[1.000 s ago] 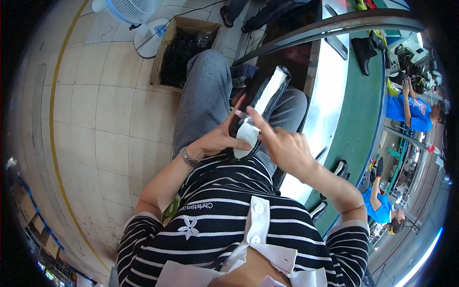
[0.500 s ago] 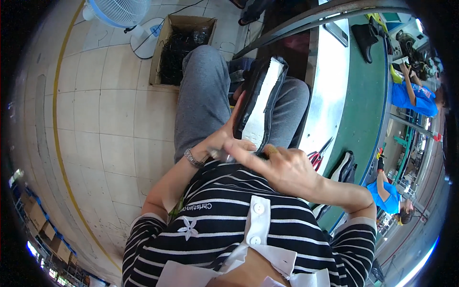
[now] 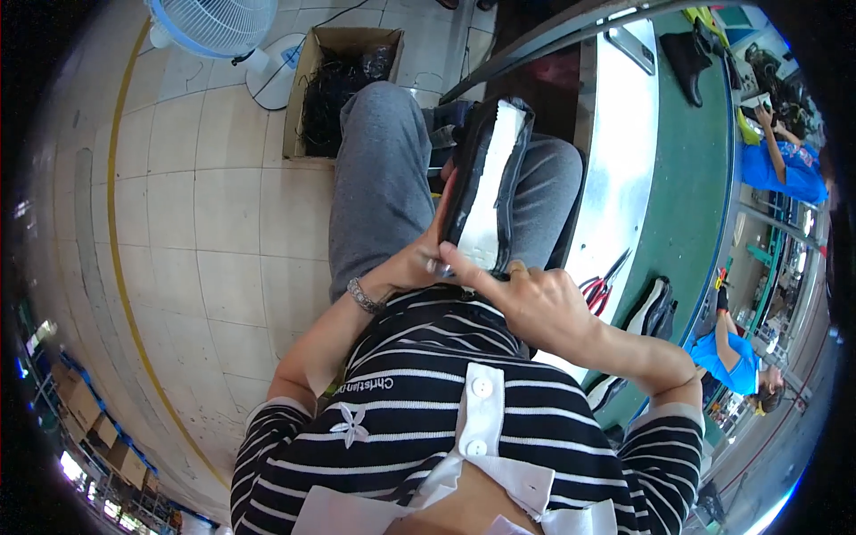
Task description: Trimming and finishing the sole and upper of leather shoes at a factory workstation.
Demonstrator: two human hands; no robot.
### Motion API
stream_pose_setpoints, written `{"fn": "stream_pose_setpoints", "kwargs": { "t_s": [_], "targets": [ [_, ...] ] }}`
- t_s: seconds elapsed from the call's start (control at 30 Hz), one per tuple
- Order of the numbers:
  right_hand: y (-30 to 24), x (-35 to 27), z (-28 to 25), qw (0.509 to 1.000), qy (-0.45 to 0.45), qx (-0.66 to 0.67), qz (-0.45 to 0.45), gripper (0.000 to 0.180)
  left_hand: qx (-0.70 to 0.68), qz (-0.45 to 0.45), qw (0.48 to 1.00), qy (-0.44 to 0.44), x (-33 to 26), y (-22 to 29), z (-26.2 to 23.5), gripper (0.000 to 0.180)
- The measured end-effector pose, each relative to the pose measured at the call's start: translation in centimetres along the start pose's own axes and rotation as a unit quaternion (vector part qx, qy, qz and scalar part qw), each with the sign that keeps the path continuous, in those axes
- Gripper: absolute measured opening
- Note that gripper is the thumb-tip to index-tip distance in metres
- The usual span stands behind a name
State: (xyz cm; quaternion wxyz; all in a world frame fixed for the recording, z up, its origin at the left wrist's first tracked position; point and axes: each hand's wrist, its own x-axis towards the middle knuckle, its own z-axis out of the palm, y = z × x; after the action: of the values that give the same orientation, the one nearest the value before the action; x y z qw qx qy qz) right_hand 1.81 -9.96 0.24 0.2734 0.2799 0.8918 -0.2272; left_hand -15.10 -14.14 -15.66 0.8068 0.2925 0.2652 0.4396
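I see the black shoe upper with its white insole face turned up, standing lengthwise over the lap between the 2 grey-trousered knees. My left hand wraps the lower left edge of it, fingers curled closed against the black side. My right hand meets the lower end, index finger extended across the white face toward the left hand, remaining fingers bent; I cannot tell whether they clamp the shoe. On the floor ahead, a cardboard box holds a tangle of black pieces. Red-handled scissors lie on the bench at right.
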Motion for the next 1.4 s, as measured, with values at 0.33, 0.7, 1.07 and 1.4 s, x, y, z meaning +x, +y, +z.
{"fn": "stream_pose_setpoints", "kwargs": {
  "t_s": [0.33, 0.7, 1.07, 1.4],
  "targets": [
    [0.8, -0.1, -1.5, 0.993, 0.098, 0.032, -0.058, 0.083, 0.152, 0.145, 0.978, -0.015, 0.1, -2.4, -1.5, 0.128],
    [7.7, 0.4, 0.3, 0.968, 0.172, 0.121, 0.14, 0.064, 0.082, -0.026, 0.996, 0.029, 2.7, 3.3, -0.6, 0.122],
    [5.3, -6.3, 12.8, 0.677, 0.391, 0.508, 0.362, 0.066, 0.129, -0.113, 0.984, 0.055, 5.6, 6.9, 2.8, 0.113],
    [11.1, -8.4, 18.1, 0.658, 0.444, 0.368, 0.484, 0.059, 0.398, 0.187, 0.888, -0.132, 13.8, 7.4, 9.3, 0.13]
  ]
}}
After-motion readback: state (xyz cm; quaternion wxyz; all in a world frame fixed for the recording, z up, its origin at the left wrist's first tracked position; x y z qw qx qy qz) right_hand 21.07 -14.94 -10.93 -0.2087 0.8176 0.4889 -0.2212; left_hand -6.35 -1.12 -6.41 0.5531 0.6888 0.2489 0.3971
